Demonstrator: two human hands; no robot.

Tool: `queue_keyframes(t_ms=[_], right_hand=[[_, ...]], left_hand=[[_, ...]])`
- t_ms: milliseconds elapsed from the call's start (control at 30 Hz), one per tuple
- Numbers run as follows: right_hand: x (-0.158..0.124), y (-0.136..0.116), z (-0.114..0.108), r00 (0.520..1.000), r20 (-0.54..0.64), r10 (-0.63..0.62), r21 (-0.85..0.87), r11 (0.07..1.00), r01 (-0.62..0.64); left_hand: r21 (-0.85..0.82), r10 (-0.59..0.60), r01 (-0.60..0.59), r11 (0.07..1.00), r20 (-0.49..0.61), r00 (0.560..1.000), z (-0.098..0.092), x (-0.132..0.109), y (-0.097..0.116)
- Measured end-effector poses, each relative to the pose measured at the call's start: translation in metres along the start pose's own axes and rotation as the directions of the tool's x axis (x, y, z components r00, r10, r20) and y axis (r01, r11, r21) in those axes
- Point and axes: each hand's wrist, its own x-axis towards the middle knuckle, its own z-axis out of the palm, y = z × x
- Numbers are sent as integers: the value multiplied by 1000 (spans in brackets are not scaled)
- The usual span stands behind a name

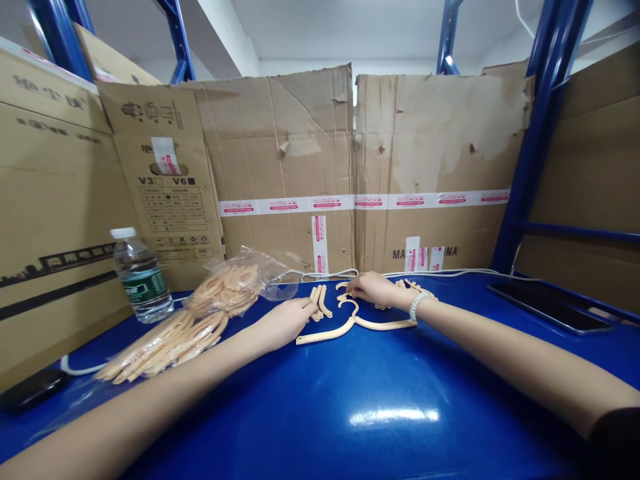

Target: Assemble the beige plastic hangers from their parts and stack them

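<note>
A beige hanger (354, 321), with a hook in the middle and two curved arms, lies flat on the blue tabletop (320, 393). My left hand (287, 325) reaches to several short beige hanger arms (324, 303) left of the hook. Its fingers are bent together at the nearest arm, and I cannot see whether they lift it. Behind the hanger, my right hand (376, 290) has its fingers closed on a small beige hanger hook (343, 287). More beige hanger parts (410, 287) lie beyond that wrist, partly hidden by it.
Clear plastic bags hold beige hanger parts (170, 340) and rounded hook pieces (225, 287) at left. A water bottle (145, 280) stands by the cardboard (285, 153). A black object (35, 389) sits front left. A phone (547, 307) lies right; a white cable (465, 272) runs behind.
</note>
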Motion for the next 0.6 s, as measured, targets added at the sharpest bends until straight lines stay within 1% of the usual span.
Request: queue_keyframes(t_ms=[100, 167, 267, 333, 433, 500, 600], right_hand=[[0, 4, 2, 991, -132, 14, 67, 998, -5], [-2, 5, 0, 972, -231, 41, 131, 991, -10], [-7, 4, -8, 921, -373, 117, 247, 969, -23], [-11, 1, -12, 883, -434, 180, 332, 943, -29], [-12, -5, -14, 850, -455, 264, 461, 887, -29], [-9, -9, -13, 843, -435, 315, 553, 833, -26], [-5, -17, -10, 838, -380, 391, 690, 724, -26]], left_hand=[[18, -3, 3, 1000, 5, 1000, -1, -4, -1], [27, 1, -2, 1000, 13, 1000, -2, -7, -1], [27, 2, -3, 1000, 19, 1000, -2, -9, 0], [19, -12, 12, 1000, 13, 1000, -1, -9, 2], [0, -45, 45, 999, -6, 999, 2, -8, 5], [-17, -65, 65, 998, -24, 998, 3, -8, 6], [-45, -112, 110, 993, -63, 992, 2, -10, 8]])
